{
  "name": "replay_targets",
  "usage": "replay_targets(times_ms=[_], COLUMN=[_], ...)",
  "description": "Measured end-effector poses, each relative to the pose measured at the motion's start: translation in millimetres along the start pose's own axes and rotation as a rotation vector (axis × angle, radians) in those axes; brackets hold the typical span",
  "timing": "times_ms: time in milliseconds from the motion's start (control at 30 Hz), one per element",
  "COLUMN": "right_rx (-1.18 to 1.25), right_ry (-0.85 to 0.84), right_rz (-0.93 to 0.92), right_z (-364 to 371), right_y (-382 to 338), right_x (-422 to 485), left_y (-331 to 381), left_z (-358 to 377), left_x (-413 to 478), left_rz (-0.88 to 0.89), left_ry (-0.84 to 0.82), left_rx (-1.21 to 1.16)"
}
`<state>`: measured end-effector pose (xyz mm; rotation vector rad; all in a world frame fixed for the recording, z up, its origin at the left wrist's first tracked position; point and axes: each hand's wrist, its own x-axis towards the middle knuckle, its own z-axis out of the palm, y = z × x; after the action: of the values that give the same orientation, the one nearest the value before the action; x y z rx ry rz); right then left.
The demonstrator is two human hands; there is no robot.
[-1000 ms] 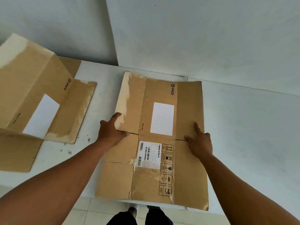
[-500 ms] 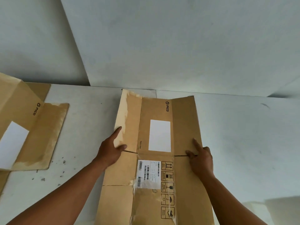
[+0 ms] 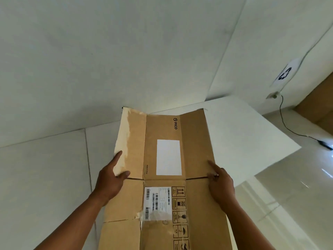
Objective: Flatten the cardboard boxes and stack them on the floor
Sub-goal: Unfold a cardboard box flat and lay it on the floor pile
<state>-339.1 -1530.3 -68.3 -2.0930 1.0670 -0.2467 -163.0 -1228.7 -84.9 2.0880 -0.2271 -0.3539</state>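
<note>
- Lifted off the desk (image 3: 252, 134) since a second ago, the flattened box (image 3: 196, 159) now swings right, toward open floor (image 3: 295, 192).
- Left hand (image 3: 110, 183) and right hand (image 3: 220, 183) fingers clamp its side edges.
- Best kept level and lowered flat.

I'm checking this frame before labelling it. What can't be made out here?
- Box: its near end is cut off by the bottom edge of the head view.
- Shipping label: print too small to read.
- Left hand and right hand: most fingers hidden under the box's side edges.
- Floor stack: not in view.
- Wall sign: skewed by the wide angle, hard to read.
</note>
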Motion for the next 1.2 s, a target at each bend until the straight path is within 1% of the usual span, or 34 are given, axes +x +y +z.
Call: replay_targets(times_ms=[100,167,300,500,667,767,833,1033,1200], right_rx=[0.105,0.153,0.191,0.204,0.217,0.198,0.165,0.140,0.142], right_ry=[0.067,0.082,0.130,0.177,0.191,0.192,0.184,0.263,0.329], right_rz=[0.040,0.067,0.074,0.135,0.178,0.215,0.271,0.409,0.479], right_z=[-64,-111,-190,-268,-323,-359,-388,-487,-560], right_y=[37,62,108,166,220,259,286,361,431], right_x=[24,36,74,141,221,271,304,392,466], left_y=[48,81,136,207,256,287,312,404,478], left_z=[62,104,180,282,385,457,510,665,789], left_x=[-9,-15,-21,9,53,84,100,145,179], left_rz=[0.019,0.039,0.066,0.096,0.019,0.043,0.003,0.010,0.003], left_ry=[0.002,-0.011,-0.028,-0.060,-0.084,-0.138,-0.185,-0.361,-0.453], left_rx=[0.002,-0.009,-0.013,-0.016,-0.030,-0.021,-0.019,-0.032,-0.081])
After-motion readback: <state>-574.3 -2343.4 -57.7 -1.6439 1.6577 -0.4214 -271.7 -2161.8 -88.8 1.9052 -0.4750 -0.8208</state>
